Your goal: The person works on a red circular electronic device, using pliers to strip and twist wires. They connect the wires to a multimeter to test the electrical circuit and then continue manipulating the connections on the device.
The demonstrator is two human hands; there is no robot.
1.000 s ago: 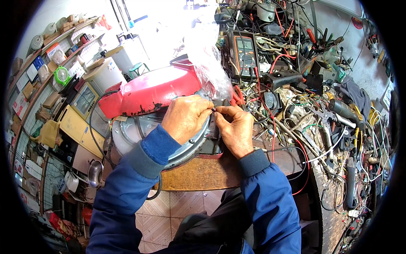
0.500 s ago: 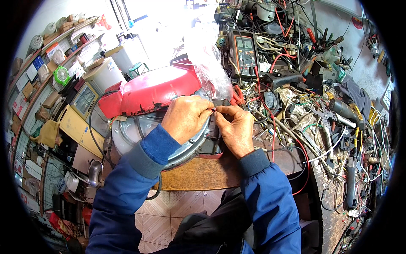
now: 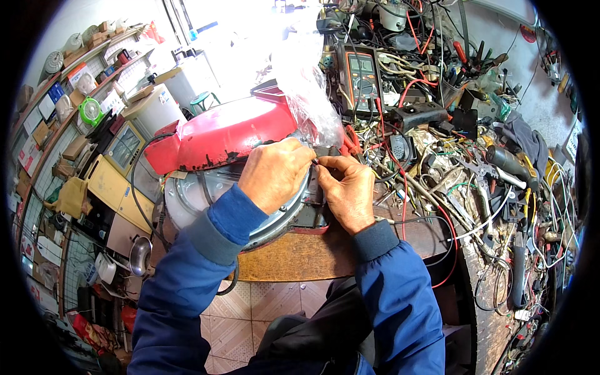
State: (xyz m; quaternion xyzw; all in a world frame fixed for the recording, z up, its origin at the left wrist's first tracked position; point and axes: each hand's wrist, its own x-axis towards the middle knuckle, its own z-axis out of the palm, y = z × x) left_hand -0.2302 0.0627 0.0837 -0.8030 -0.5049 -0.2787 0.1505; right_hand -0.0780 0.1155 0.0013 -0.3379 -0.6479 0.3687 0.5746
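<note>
Over the right part of an opened red appliance (image 3: pixel 234 132), my left hand (image 3: pixel 275 172) and my right hand (image 3: pixel 347 190) meet fingertip to fingertip. Both are closed in a pinch on something tiny and dark between them, too small to name. The appliance's red shell leans up at the back, and its round, pale grey base (image 3: pixel 184 199) lies in front, partly covered by my left hand and forearm. A black cord (image 3: pixel 137 194) hangs off its left side.
On the right, the wooden bench (image 3: pixel 300 257) carries a heap of tools, wires and parts. A multimeter (image 3: pixel 360 75) with red leads stands behind my right hand, near a clear plastic bag (image 3: pixel 315 115). Shelves of goods line the left; a metal bowl (image 3: pixel 141 255) sits below them.
My left hand has shifted very slightly at the fingertips. My right hand keeps its pinch, and everything else looks the same.
</note>
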